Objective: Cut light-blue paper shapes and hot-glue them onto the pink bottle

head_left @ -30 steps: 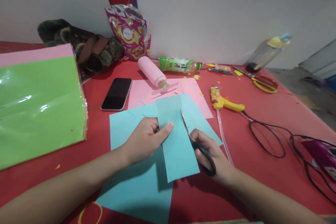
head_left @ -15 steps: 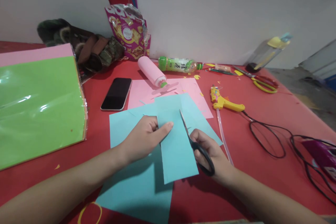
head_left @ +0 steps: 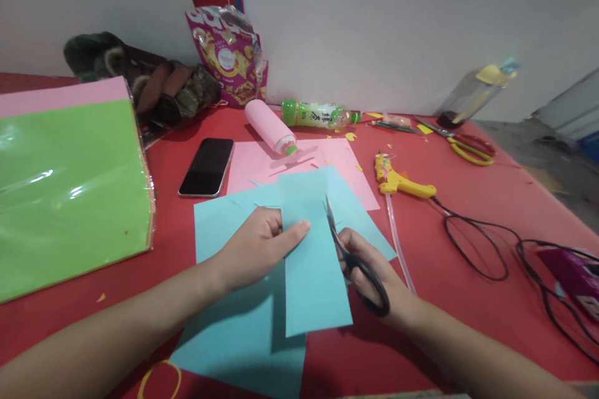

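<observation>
A pale blue paper strip (head_left: pixel 313 280) is pinched by my left hand (head_left: pixel 262 243), thumb on top and fingers behind it. My right hand (head_left: pixel 374 268) grips black-handled scissors (head_left: pixel 358 268), fingers in the loops. The blades lie along the strip's right edge, near its upper part; whether they are cutting into it is hard to make out. Beneath both hands, a larger blue sheet (head_left: pixel 234 330) lies on the table, partly over a pink sheet (head_left: pixel 360 177). On the pink sheet rests a pink-wrapped bottle (head_left: pixel 269 124) with a green neck and pink blades.
Left of the paper lie a black phone (head_left: pixel 207 167) and a plastic pack of coloured paper (head_left: pixel 70 187). To the right are a yellow glue gun (head_left: pixel 402 184) with its cord and red-and-yellow-handled scissors (head_left: pixel 472 148). A green-labelled bottle (head_left: pixel 318 114) and snack bag (head_left: pixel 229 56) stand behind.
The strip has turned slightly, its lower end shifting left and toward me. My right hand and the scissors have moved a little to the right. My left hand keeps its pinch.
</observation>
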`<state>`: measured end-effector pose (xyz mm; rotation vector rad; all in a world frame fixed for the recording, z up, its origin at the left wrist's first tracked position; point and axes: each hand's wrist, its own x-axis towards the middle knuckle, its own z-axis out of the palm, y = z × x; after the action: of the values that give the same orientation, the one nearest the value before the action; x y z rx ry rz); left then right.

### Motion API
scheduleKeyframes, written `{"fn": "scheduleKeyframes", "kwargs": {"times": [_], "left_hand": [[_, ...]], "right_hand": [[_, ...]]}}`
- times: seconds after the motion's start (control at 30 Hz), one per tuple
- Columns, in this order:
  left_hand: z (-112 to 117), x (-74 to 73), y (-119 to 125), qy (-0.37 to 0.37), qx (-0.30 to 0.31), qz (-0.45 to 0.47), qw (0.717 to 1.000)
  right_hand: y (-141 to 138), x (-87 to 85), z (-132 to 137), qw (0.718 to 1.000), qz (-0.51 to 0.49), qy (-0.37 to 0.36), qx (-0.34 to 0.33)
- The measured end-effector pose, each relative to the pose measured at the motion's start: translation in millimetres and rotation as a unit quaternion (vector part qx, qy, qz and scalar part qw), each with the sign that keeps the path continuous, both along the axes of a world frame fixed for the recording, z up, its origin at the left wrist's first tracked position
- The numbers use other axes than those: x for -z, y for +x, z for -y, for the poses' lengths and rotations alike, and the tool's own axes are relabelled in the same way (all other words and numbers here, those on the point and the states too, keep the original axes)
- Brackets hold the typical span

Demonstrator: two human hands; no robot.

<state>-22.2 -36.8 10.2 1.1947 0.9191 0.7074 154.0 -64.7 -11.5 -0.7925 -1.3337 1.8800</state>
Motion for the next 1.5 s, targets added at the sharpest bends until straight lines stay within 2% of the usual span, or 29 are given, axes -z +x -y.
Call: {"fn": "scheduleKeyframes", "kwargs": {"times": [0.23, 0.4, 0.8, 1.2, 1.5], "left_hand": [[2.9, -3.3, 2.2, 0.004, 0.046, -0.038, 0.998], [4.6, -3.9, 2.9, -0.02, 0.064, -0.027, 0.997], [8.0, 1.7, 9.2, -0.02, 0.022, -0.003, 1.0], [7.2, -2.4, 5.9, -0.037, 0.049, -0.008, 0.998], [3.0, 0.2, -0.6, 0.007, 0.042, -0.062, 0.997]], "right_hand": [[1.0, -1.8, -1.5, 1.0, -0.021, -0.007, -0.01], [0.9, -2.1, 0.3, 1.0, -0.017, -0.012, -0.006], [0.6, -1.8, 0.6, 1.0, 0.007, 0.006, 0.016], [-0.4, -6.0, 0.7, 1.0, 0.018, -0.003, 0.012], [0.5, -2.5, 1.0, 0.999, 0.03, -0.026, 0.02]]}}
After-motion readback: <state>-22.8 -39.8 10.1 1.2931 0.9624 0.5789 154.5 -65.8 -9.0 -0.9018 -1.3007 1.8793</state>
